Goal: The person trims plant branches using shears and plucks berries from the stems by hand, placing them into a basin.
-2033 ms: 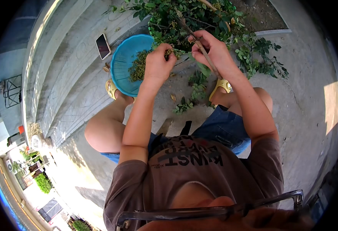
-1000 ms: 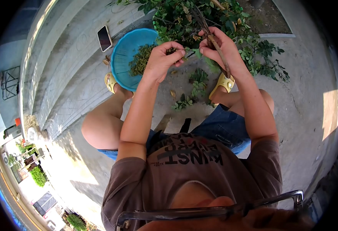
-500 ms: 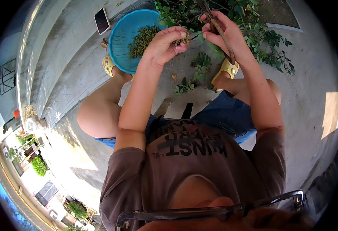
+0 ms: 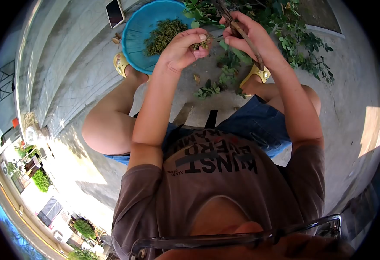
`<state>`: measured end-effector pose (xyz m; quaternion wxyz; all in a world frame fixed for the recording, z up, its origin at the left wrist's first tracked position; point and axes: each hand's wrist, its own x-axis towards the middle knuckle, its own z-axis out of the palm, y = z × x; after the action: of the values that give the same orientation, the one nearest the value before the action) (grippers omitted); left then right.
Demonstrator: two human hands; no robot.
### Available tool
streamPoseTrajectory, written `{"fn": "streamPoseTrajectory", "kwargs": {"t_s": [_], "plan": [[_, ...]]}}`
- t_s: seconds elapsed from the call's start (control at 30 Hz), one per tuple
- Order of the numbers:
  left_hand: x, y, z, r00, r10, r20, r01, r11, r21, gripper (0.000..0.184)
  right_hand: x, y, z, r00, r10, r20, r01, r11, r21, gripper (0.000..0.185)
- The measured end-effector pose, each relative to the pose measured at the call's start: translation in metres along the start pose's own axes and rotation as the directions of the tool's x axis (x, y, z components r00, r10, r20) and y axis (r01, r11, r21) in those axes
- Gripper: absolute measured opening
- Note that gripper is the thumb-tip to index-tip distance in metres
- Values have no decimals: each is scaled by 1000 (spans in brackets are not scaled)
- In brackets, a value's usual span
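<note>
My left hand (image 4: 182, 48) is closed around a cluster of small green berries (image 4: 204, 44), thumb pressed over them. It hovers just right of a blue basin (image 4: 132, 45), where a heap of similar berries (image 4: 166, 37) lies. In my right hand (image 4: 259, 41) a brown woody branch (image 4: 249, 41) is gripped, its cut end pointing back towards me. Leafy green twigs spread beyond that hand, and its fingers partly hide the branch. The two hands are close together but apart.
A phone (image 4: 114, 13) lies on the step left of the basin. Leafy branches (image 4: 304, 45) cover the ground ahead and to the right. Small leafy sprigs (image 4: 209, 89) lie between my yellow clogs (image 4: 120, 65). Concrete steps (image 4: 64, 73) rise on the left.
The whole scene has shifted slightly upward in view as the camera tilted. Both hands keep their hold, the left still on the berries, the right on the branch.
</note>
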<state>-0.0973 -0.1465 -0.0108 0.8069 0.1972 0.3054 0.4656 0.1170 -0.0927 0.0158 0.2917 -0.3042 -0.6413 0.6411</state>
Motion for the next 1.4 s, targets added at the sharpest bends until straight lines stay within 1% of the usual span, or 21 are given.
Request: {"fn": "streamPoseTrajectory", "kwargs": {"t_s": [0.27,0.33,0.4,0.47,0.5,0.53,0.6,0.63,0.67,0.7,0.73,0.77,0.8,0.87,0.93,1.0,1.07,1.13,1.23,1.37,1.4], "plan": [[-6,-5,-16,992,3,125,10,995,-103,12,6,5,6,1000,-13,23,13,1000,-24,39],[-6,-4,-15,997,-29,67,34,997,-65,11,6,4,5,1000,22,13,-22,1000,-16,38],[-5,-5,-18,996,-22,81,28,997,-75,12,6,0,5,1000,23,18,-22,1000,-11,37],[-4,-3,-19,1000,-9,13,9,1000,-22,11,6,-4,5,997,62,41,-66,994,86,37],[-5,-1,-15,997,-2,-74,7,998,58,11,6,-2,4,996,75,46,-78,994,71,39],[-6,1,-12,998,5,-69,-1,998,61,11,5,0,5,997,68,46,-71,995,65,39],[-10,6,-2,975,66,-210,-24,981,193,8,0,0,6,996,64,-57,-66,997,-34,42],[-9,7,-1,976,82,-204,-41,979,199,8,-1,-1,6,996,5,-91,-10,999,-53,50],[-7,9,-1,956,191,-223,-138,963,232,8,-2,-6,5,996,-10,-85,5,998,-62,50],[-6,11,2,924,298,-240,-233,936,265,7,-3,-11,5,973,-179,-144,127,942,-310,50],[-5,12,5,919,317,-233,-251,929,272,7,-4,-16,4,921,-356,-160,219,810,-544,50],[-5,13,9,878,391,-277,-325,910,257,7,-5,-19,2,876,-459,-146,260,706,-658,49],[-4,13,12,829,457,-323,-394,886,243,7,-8,-19,1,872,-470,-138,273,700,-660,49],[-2,15,17,807,484,-339,-430,874,226,7,-13,-17,0,927,-352,-131,204,765,-611,46],[-3,15,27,756,522,-395,-496,850,176,6,-15,-19,5,937,-336,-95,219,777,-590,42],[-3,14,32,744,542,-392,-516,838,179,7,-18,-12,8,993,-116,3,100,844,-526,37],[-2,13,35,738,553,-387,-527,830,181,7,-18,-9,11,993,-114,16,104,825,-555,33],[-6,12,37,726,616,-306,-572,788,227,9,-20,-3,14,997,-59,-40,35,891,-452,35],[-7,11,42,719,644,-260,-588,764,264,7,-22,-8,11,999,-16,-31,4,941,-339,34],[-9,10,40,773,591,-231,-547,805,231,7,-24,-6,10,998,-52,-38,37,946,-321,34],[-9,9,41,789,565,-241,-522,823,224,6,-24,-11,10,997,-63,-38,45,930,-365,34]]}}
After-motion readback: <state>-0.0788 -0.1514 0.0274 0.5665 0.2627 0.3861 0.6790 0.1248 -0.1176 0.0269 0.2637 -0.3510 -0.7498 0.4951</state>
